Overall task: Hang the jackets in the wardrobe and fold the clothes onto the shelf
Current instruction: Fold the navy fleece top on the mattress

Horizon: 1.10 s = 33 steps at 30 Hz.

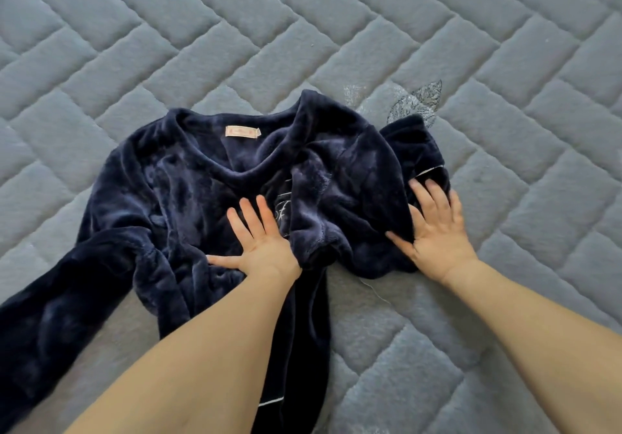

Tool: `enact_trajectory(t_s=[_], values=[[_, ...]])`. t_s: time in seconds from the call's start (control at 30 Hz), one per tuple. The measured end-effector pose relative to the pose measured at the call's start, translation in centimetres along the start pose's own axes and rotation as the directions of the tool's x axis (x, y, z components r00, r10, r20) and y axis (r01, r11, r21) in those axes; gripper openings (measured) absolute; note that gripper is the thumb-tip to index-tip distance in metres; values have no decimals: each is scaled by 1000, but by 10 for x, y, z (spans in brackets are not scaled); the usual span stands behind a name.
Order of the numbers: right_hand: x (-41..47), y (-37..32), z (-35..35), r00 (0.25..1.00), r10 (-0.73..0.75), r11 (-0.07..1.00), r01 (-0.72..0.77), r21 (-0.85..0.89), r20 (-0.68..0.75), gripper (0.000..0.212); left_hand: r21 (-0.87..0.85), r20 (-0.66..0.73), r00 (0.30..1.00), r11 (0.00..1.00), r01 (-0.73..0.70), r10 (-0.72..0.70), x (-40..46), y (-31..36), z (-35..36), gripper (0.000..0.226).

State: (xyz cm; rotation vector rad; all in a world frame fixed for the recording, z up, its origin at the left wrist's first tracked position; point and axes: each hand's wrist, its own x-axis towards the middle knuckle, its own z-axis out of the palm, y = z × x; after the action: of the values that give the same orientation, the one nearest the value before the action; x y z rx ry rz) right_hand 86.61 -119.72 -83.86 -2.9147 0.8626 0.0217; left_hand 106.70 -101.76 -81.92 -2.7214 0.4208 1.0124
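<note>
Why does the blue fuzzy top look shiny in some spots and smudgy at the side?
Head view: soft light glints off the plush navy top; its left sleeve near the edge looks smeared and blurry; the quilted cover lines bend from the wide lens.

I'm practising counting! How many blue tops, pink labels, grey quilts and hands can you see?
Blue tops: 1, a fleece top
Pink labels: 1
Grey quilts: 1
Hands: 2, left hand and right hand
Total: 5
</note>
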Motion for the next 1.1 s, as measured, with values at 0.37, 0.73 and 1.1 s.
enact_trajectory(t_s=[0.37, 0.73, 1.1], values=[[13, -2, -9, 946, 118, 977, -55, -208, 302, 86, -26, -13, 999, 999, 46, -47, 2, 2, 1, 125], [18, -2, -11, 932, 68, 993, -28, -116, 356, 79, -17, -94, 996, 1000, 3, -5, -5, -3, 0, 110], [17, 13, -10, 956, -49, 996, 67, -55, 289, 81, 48, -223, 974, 998, 37, -26, 1, 2, 9, 104]])
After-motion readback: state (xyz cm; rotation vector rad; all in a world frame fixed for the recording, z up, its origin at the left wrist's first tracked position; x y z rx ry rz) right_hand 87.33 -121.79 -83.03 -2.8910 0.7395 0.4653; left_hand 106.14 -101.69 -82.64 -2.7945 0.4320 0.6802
